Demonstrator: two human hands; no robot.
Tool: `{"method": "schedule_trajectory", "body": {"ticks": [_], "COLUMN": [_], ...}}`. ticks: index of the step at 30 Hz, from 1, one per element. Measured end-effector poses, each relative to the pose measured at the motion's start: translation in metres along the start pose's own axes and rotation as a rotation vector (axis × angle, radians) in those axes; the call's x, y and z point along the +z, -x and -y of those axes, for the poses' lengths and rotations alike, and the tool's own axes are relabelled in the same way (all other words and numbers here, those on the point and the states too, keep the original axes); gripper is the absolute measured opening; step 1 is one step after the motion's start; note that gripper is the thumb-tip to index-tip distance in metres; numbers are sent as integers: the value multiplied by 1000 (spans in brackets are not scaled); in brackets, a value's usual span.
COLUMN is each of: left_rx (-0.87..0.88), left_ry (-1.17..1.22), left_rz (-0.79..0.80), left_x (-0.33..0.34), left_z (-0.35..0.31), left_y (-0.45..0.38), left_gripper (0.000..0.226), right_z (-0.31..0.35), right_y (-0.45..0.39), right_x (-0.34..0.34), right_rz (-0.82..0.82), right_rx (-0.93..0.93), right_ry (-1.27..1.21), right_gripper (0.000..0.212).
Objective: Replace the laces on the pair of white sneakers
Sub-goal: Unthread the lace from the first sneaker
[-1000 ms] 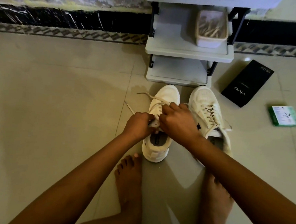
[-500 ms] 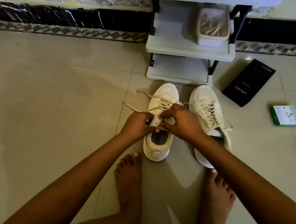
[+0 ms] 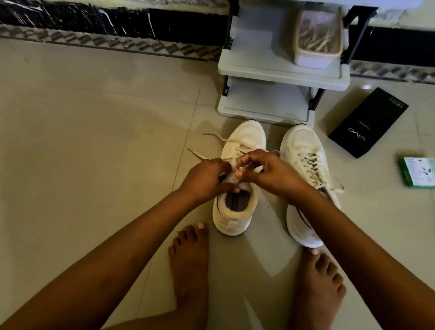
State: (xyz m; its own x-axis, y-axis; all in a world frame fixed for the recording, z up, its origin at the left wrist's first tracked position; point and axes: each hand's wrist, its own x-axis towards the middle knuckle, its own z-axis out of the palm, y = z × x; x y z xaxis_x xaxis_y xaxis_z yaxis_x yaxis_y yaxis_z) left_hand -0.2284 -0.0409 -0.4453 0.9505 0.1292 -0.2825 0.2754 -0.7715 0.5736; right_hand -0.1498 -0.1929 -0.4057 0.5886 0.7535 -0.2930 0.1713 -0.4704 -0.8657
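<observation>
Two white sneakers stand side by side on the tiled floor, toes toward the wall. The left sneaker has a loose cream lace trailing off to its left. My left hand grips the sneaker's upper at the collar, by the top eyelets. My right hand pinches the lace over the tongue. The right sneaker is fully laced, and my right forearm crosses over its heel.
A grey two-tier rack stands just beyond the sneakers, with a tub of laces on its upper shelf. A black phone box and a small green box lie to the right. My bare feet sit behind the heels.
Both hands have shifted a little toward the sneaker's toe, and my right hand's fingers have lifted and now pinch the lace. The loose lace ends lie further left.
</observation>
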Motion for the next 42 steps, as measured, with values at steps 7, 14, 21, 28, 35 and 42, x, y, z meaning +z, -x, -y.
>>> {"method": "schedule_trajectory", "body": {"ticks": [7,14,21,28,35,42], "left_rx": [-64,-113,-163,-222,-244,-176], "left_ry": [-102,-296,-338,-317,-325,-345], "left_rz": [-10,-35,-39,-32,-26,-80], "left_x": [2,5,6,5,7,12], "left_z": [-2,-8,-19,-24,-27,-22], "left_y": [0,3,5,2,0,2], "left_gripper": [52,44,45,42,46,44], "right_z": [-8,9,-12,13,18,1], "right_y": [-3,-3,0,1,2,5], "right_x": [14,-8,9,2,-6,18], "right_rz": [-211,-96,-112,-132,-142,-120], "right_rx": [-239,-20,-133,-227,-159,-121], "right_ry": [1039,54,963,582,301,1090], "right_gripper": [24,4,38,15,27,28]}}
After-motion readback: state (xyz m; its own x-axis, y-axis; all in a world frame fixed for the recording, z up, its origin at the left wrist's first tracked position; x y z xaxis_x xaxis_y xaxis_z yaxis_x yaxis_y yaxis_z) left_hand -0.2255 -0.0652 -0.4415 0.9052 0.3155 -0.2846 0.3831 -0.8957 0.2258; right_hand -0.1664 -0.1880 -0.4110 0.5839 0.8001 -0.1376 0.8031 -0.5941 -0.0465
